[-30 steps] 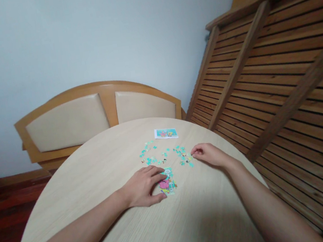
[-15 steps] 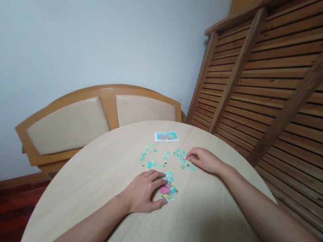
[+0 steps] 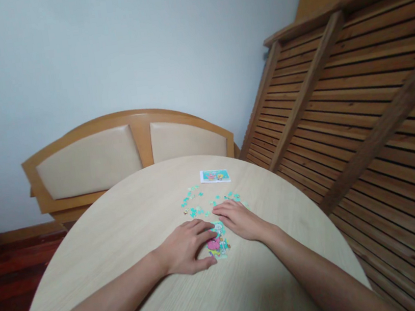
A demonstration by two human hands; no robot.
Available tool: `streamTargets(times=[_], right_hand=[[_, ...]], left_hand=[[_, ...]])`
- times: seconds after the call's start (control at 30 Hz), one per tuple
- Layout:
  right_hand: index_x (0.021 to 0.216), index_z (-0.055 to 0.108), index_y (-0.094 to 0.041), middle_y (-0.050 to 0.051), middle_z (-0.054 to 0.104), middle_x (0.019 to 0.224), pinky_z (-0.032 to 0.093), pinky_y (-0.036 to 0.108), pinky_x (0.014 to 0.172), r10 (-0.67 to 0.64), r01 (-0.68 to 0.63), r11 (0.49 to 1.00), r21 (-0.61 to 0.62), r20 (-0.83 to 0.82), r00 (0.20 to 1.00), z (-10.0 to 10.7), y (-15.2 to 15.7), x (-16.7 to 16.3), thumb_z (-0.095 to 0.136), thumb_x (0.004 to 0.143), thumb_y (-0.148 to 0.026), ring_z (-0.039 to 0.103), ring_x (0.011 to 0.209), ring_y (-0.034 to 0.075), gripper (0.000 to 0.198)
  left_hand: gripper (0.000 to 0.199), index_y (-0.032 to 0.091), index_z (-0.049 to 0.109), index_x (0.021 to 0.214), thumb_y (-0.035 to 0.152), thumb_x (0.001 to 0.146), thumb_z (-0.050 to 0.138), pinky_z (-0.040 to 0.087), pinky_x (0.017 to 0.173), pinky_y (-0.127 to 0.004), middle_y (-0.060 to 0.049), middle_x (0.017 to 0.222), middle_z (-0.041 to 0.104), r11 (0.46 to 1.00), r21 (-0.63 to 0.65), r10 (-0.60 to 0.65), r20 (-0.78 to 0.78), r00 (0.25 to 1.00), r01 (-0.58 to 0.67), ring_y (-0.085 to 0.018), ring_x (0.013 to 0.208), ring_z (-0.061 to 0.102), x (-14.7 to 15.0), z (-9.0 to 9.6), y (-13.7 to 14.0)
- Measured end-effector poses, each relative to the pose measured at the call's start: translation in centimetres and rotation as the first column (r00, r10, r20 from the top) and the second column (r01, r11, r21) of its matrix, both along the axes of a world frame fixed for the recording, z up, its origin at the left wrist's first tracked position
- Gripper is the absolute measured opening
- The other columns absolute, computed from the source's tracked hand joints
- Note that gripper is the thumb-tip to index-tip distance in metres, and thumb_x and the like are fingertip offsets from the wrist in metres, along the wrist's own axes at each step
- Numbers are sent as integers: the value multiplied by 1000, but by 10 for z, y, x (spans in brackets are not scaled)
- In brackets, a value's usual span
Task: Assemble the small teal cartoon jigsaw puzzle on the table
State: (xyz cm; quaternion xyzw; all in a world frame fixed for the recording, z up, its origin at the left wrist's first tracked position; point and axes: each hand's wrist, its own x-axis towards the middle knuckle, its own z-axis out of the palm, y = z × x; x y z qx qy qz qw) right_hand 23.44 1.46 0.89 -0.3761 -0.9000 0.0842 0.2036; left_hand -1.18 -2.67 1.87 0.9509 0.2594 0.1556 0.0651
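Two hands (image 3: 185,246), one partial puzzle (image 3: 221,247), one card (image 3: 215,176), many pieces (image 3: 193,212) (too small to count)

In from the bottom left comes the left forearm (image 3: 101,307), in from the bottom right the right forearm (image 3: 316,269), both bare! The left hand (image 3: 187,246) lies palm down, thumb spread wide from the fingers; the right hand (image 3: 242,220) points leftward, fingers together, thumb just below, its grip unclear.

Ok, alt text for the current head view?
The left hand overlaps the left edge of a partly assembled jigsaw puzzle on a round pale table, the right hand near the puzzle's far right corner. Loose puzzle pieces and a picture card lie beyond.
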Motion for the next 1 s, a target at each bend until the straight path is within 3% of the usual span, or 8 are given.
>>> streamTargets(times=[0.2,0.4,0.5,0.73,1.0], right_hand=[[120,67,-23,7,70,117,44,42,101,-59,60,998,37,-39,998,2,13,28,49,98,-23,58,113,23,28],[123,65,-21,11,68,121,44,44,101,-205,207,977,54,-41,978,0,28,71,59,93,-32,58,114,27,33],[122,66,-20,12,66,124,43,46,102,-271,271,962,41,-13,962,-7,35,92,61,91,-37,58,116,29,36],[114,70,-21,12,67,121,43,48,103,-297,297,955,16,-28,954,-17,44,109,55,94,-34,59,115,28,28],[141,53,-29,6,54,146,34,54,111,-245,244,970,-8,-30,969,-24,38,70,38,102,-38,44,136,28,42]], left_hand=[[42,22,58,130,45,95,54,45,104,-41,-10,130,61,1000,7,-13,74,997,12,-27,118,58,0,2,0],[38,17,60,126,40,102,42,42,108,-45,-14,133,59,957,81,270,104,957,-279,-27,125,52,-6,-9,15],[39,15,61,125,41,102,42,43,108,-46,-14,132,60,937,71,337,78,938,-342,-28,125,54,-10,-18,22],[39,17,61,128,41,103,42,39,112,-47,-13,132,61,948,108,292,73,954,-299,-27,127,52,-11,-26,22],[38,18,59,129,40,103,43,37,114,-49,-12,137,57,973,124,183,110,977,-196,-29,134,45,-7,-19,15]])
